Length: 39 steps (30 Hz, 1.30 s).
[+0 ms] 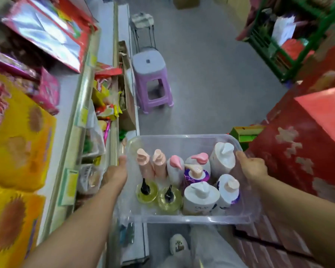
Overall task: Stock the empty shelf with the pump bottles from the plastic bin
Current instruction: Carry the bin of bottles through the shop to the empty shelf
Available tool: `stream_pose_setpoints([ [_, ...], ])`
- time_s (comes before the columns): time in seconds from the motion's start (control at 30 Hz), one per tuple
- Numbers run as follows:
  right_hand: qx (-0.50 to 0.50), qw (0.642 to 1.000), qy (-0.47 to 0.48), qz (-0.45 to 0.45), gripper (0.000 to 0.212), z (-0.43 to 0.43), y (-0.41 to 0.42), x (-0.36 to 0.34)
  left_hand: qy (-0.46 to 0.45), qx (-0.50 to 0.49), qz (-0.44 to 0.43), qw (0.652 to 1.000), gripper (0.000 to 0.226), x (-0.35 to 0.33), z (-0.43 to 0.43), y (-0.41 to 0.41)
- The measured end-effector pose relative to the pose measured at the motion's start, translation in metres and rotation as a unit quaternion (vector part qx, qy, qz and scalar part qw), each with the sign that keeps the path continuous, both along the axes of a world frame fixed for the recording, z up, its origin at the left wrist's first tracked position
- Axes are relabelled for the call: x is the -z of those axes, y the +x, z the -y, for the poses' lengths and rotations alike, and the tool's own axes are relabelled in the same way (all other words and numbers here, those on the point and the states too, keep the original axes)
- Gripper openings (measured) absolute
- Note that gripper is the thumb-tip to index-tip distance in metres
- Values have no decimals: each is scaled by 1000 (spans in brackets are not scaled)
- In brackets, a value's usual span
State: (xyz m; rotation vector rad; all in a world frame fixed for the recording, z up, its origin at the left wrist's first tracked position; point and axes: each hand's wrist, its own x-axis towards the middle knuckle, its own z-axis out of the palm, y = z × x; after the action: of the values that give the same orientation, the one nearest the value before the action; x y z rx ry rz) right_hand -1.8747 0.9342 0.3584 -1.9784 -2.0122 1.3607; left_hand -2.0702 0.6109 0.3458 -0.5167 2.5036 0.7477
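I stand in a narrow shop aisle, with full snack shelves [81, 117] on my left and red boxes [298, 151] on my right. I carry the clear plastic bin [182, 218] in front of me, above the floor. My left hand [115, 174] clamps the left rim and my right hand [252, 167] clamps the right rim. The pump bottles [182, 176] stand upright and close together inside. No empty shelf shows here. I think I must keep the bin level and walk slowly, so the tall bottles do not tip. A purple stool [152, 82] stands ahead; I should pass beside it.
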Motion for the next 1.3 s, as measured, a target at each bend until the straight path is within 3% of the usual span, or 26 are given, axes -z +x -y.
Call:
stream_pose_setpoints([
  [0.37,-23,999,-29,-24,58,-150,-258,14,12,-19,-13,1000,83,9,-133,-243],
  [0.63,-33,999,-4,-42,49,-284,-433,-7,52,-52,-21,997,90,-9,-262,-411],
  [0.77,-21,999,4,-48,62,-352,-519,-4,74,-15,-20,997,97,-8,-333,-507],
  [1.03,-2,999,-3,-35,67,-487,-707,4,66,11,17,998,76,7,-470,-707],
  [1.17,-28,999,8,-21,49,-549,-808,-4,91,-39,19,995,80,4,-529,-794],
  [1.3,-61,998,16,-30,48,-613,-916,-1,115,-94,22,989,85,9,-576,-870],
])
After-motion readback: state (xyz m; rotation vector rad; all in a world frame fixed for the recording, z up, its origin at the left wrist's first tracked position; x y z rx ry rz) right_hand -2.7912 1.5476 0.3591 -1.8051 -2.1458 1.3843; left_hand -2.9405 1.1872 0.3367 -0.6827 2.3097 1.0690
